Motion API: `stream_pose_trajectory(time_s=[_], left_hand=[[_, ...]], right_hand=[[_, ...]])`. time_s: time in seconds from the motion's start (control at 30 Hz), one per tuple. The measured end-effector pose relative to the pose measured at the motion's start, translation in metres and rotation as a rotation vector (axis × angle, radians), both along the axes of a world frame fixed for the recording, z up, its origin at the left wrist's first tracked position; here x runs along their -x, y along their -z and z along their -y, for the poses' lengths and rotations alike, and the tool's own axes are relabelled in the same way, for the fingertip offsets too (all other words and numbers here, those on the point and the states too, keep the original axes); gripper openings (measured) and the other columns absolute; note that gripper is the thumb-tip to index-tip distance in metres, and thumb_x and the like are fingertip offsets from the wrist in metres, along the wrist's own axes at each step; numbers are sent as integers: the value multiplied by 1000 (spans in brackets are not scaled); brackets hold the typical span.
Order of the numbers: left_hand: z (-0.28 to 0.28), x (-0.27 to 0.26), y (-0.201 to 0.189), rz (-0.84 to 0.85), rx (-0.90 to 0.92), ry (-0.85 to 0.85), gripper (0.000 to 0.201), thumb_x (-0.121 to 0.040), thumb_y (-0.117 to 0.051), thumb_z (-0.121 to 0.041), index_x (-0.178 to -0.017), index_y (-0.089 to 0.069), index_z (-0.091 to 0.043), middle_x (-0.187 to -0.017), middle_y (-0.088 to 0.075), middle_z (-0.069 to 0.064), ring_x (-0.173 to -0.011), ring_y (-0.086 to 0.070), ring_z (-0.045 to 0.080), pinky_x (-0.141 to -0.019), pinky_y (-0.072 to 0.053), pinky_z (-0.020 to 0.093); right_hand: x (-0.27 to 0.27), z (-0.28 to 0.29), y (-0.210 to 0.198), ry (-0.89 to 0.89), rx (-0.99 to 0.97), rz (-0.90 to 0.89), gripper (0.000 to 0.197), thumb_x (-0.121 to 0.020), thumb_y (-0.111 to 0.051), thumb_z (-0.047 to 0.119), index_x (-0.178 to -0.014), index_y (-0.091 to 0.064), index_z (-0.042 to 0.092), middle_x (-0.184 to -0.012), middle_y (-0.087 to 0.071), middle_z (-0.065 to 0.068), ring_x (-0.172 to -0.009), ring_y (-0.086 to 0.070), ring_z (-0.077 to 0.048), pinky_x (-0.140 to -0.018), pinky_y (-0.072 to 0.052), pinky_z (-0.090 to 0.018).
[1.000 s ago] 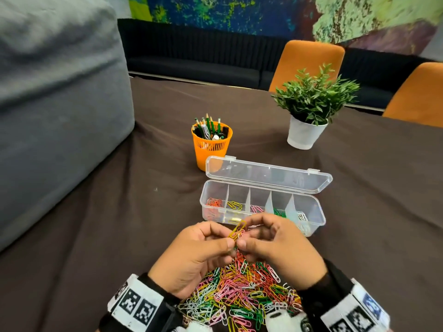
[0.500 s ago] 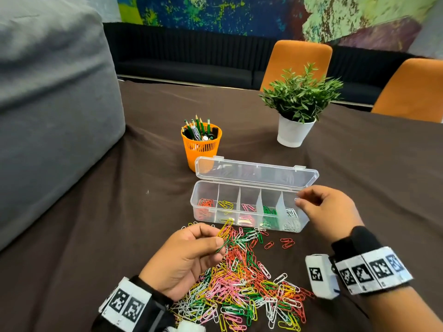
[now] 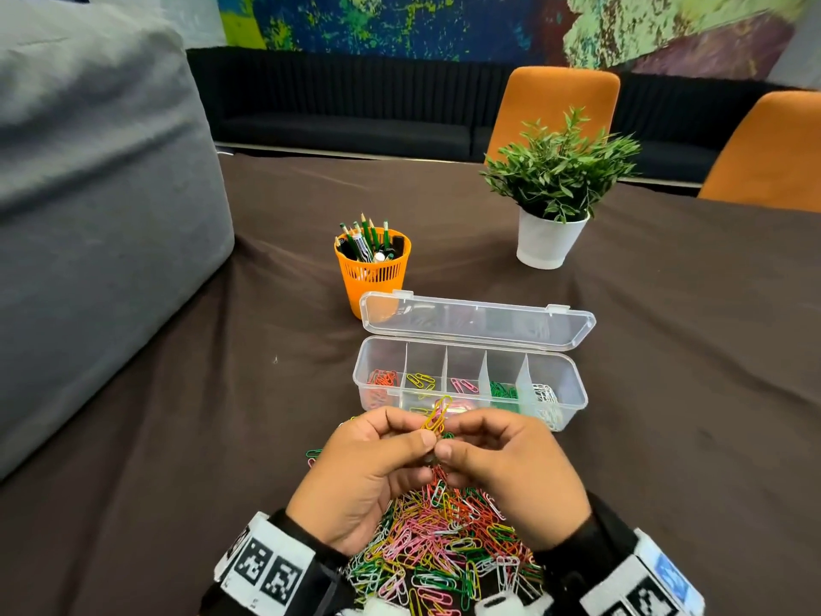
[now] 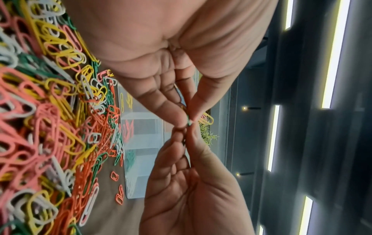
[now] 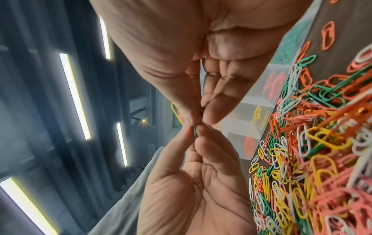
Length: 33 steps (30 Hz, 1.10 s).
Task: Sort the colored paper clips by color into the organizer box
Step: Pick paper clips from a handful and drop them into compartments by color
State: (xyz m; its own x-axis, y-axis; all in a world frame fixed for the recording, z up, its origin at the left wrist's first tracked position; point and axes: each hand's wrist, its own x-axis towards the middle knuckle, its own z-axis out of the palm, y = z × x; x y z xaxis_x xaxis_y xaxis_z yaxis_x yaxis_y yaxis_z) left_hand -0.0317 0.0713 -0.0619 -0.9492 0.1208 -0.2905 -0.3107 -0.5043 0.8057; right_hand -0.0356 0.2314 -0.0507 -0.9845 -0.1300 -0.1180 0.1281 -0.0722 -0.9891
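Both hands met above the near pile of paper clips (image 3: 440,540). The left hand (image 3: 368,473) pinched yellow clips (image 3: 437,413); the right hand (image 3: 511,473) pinched a green clip (image 5: 194,131) beside them. The organizer box (image 3: 573,384) lay open just beyond on the tabletop (image 3: 222,437).

Left hand (image 3: 368,477) and right hand (image 3: 511,473) are raised side by side, thumbs and forefingers pinched, fingertips meeting; marker bands wrap both wrists

brown-clothed table (image 3: 177,482) under clip pile (image 3: 444,540), organizer box (image 3: 471,384), pencil cup (image 3: 372,273), potted plant (image 3: 551,202)
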Motion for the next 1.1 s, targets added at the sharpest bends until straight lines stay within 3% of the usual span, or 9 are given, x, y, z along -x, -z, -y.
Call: stream_pose_trajectory(time_s=[0.17,0.33,0.47,0.53,0.63,0.73,0.87,0.97,1.1], left_hand=[[0,2,3,4,-12,-33,18,-68,-74,-1,-84,-67,-1,-81,-66,21,-63,-64,17,-49,-55,22],[4,5,3,11,-14,-26,18,-73,-72,1,-89,-65,0,-85,-69,23,-63,-65,18,-50,-56,21],[4,9,-1,-17,67,-10,8,-78,-72,2,-84,-68,-3,-80,-66,19,-61,-62,16,-49,-55,21],[4,12,-2,-49,152,-3,6,-81,-71,2,-85,-68,-2,-77,-64,16,-59,-61,15,-49,-54,20],[4,14,-4,-96,243,30,8,-83,-71,2,-90,-68,3,-73,-63,12,-59,-60,14,-50,-53,20],[4,13,-6,-103,242,64,6,-84,-71,2,-89,-68,2,-71,-63,9,-58,-59,13,-50,-53,19],[7,14,-5,-95,245,114,7,-84,-71,-1,-90,-68,2,-71,-62,9,-58,-58,13,-51,-53,19],[9,15,-5,-115,328,170,8,-84,-73,-4,-89,-68,0,-69,-61,9,-58,-57,14,-53,-53,20],[9,16,-5,-122,420,227,5,-84,-75,-4,-84,-69,-4,-67,-63,8,-55,-58,14,-54,-53,21]], right_hand=[[7,-15,-3,37,34,72,16,-79,-70,-8,-83,-76,6,-70,-67,-15,-59,-61,-18,-49,-52,-24],[45,-49,-19,219,-577,-267,17,-84,-72,11,-86,-77,27,-74,-74,11,-67,-64,1,-65,-50,-12],[54,-52,-33,157,-993,-333,14,-88,-65,40,-99,-73,37,-94,-66,29,-88,-58,7,-82,-42,-15],[47,-40,-38,62,-842,-381,15,-87,-66,45,-92,-74,33,-84,-69,26,-80,-59,8,-76,-44,-16],[38,-18,-31,-136,-506,-308,7,-83,-76,22,-87,-75,18,-77,-74,4,-69,-64,-3,-68,-52,-22],[39,-16,-22,-132,-336,-211,5,-84,-71,1,-83,-71,6,-64,-67,-2,-52,-55,-5,-50,-47,-20],[46,-23,-15,-94,-101,-52,6,-85,-68,0,-86,-70,6,-69,-67,-6,-54,-57,-10,-45,-45,-19],[49,-22,-15,-175,-187,-100,10,-83,-72,7,-93,-72,9,-72,-69,-4,-57,-58,-10,-46,-46,-21],[60,-16,-21,-111,-282,-214,10,-83,-71,0,-78,-71,9,-63,-66,1,-49,-52,-2,-48,-40,-13]])
